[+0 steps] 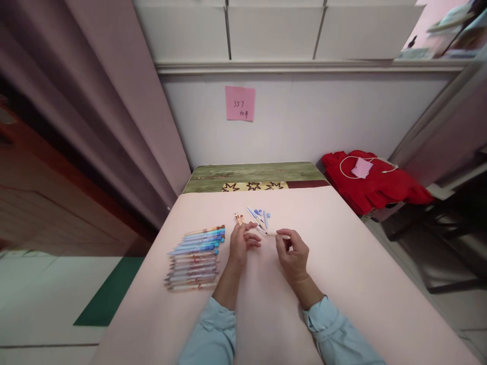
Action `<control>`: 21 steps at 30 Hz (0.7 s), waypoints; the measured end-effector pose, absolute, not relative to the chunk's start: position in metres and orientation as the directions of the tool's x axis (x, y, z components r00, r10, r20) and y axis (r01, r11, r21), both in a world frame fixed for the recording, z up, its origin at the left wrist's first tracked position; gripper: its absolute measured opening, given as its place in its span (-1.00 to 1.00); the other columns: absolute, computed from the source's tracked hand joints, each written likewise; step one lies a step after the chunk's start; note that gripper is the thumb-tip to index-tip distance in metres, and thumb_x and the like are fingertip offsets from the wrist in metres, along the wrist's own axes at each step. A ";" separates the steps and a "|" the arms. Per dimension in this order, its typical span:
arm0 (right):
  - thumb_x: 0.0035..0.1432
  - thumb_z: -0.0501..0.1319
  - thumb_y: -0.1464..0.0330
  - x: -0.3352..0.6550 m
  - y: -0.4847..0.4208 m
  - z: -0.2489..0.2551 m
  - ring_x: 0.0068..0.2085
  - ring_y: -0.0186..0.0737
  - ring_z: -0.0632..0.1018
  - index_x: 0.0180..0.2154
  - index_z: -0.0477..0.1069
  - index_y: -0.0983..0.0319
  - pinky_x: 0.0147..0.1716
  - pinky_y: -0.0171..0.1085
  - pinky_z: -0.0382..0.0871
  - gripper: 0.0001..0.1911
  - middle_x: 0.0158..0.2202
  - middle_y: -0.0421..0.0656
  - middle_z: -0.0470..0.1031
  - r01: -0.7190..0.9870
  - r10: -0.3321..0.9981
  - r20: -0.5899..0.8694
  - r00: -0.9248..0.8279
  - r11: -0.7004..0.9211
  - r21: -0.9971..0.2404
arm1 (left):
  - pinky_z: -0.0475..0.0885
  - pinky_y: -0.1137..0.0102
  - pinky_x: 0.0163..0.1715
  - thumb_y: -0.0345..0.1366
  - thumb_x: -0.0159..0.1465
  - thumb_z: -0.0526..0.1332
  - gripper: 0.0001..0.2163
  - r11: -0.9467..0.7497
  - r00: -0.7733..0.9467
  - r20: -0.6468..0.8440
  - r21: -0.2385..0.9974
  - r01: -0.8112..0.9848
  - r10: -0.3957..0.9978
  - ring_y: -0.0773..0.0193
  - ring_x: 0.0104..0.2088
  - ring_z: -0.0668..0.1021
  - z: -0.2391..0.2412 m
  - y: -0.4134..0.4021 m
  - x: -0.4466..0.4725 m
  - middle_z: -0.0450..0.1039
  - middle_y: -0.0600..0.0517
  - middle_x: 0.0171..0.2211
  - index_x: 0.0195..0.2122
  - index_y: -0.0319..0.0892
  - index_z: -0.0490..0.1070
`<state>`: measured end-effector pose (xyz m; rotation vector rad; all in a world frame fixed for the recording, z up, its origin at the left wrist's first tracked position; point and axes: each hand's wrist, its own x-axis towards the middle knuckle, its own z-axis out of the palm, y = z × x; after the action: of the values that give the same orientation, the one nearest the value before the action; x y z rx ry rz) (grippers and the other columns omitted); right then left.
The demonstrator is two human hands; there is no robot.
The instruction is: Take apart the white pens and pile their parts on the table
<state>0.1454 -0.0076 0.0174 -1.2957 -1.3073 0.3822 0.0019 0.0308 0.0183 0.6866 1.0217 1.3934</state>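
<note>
My right hand [292, 256] is closed in a pinch on a thin pale pen barrel [274, 234] that points left over the pale pink table [342, 263]. My left hand [241, 244] is beside it, fingers curled loosely with the fingertips toward the barrel's left end; whether it touches the barrel I cannot tell. Just beyond the hands lie loose pen parts [261, 216]: blue and white barrels, small blue caps, and a small orange piece [238, 218]. A neat row of several assembled pens [196, 258] lies to the left of my left hand.
A green patterned cloth [253, 177] covers the table's far end against the wall. A pink sticky note [239, 103] hangs on the wall. Red fabric with a white cord [371, 180] lies on a seat at the right. A curtain [114, 101] hangs at the left.
</note>
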 end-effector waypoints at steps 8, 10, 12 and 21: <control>0.17 0.17 0.27 0.147 -0.012 0.019 -0.55 -0.30 0.34 -0.35 0.42 0.18 -0.53 -0.29 0.24 -0.87 -0.48 -0.18 0.39 0.386 0.818 0.517 0.253 0.405 -0.829 | 0.47 0.36 -0.41 -0.03 0.19 0.25 -0.67 0.089 -0.029 -0.110 0.908 -0.409 0.993 0.27 -0.48 0.56 0.010 0.033 0.005 0.55 -0.09 -0.35 -0.24 -0.22 0.38; 0.20 0.14 0.24 0.149 -0.010 0.019 -0.55 -0.30 0.33 -0.35 0.39 0.19 -0.54 -0.31 0.21 -0.82 -0.51 -0.20 0.36 0.379 0.816 0.479 0.323 0.352 -0.856 | 0.45 0.37 -0.39 -0.04 0.21 0.23 -0.70 0.058 -0.009 -0.065 0.940 -0.337 0.998 0.27 -0.46 0.54 0.007 0.033 0.004 0.54 -0.08 -0.35 -0.27 -0.21 0.42; 0.23 0.11 0.19 0.151 -0.006 0.017 -0.55 -0.31 0.32 -0.32 0.37 0.20 -0.53 -0.32 0.20 -0.78 -0.53 -0.23 0.33 0.366 0.822 0.408 0.397 0.265 -0.892 | 0.42 0.38 -0.36 -0.06 0.23 0.22 -0.73 0.011 0.011 -0.009 0.970 -0.244 1.000 0.27 -0.43 0.52 0.007 0.031 0.004 0.54 -0.07 -0.36 -0.30 -0.20 0.47; 0.14 0.18 0.08 0.150 0.010 -0.005 -0.45 -0.22 0.49 -0.15 0.44 0.23 -0.43 -0.30 0.37 -0.61 -0.43 -0.16 0.51 0.165 0.913 0.136 0.383 0.078 -0.983 | 0.36 0.43 -0.34 -0.15 0.21 0.26 -0.81 -0.081 -0.158 0.048 0.976 -0.204 0.986 0.25 -0.34 0.52 0.013 0.031 0.000 0.57 -0.09 -0.30 -0.31 -0.18 0.53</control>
<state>0.1501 0.0105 -0.0046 -1.3964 -1.0555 0.7564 -0.0002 0.0306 0.0133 1.0207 1.1262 1.4612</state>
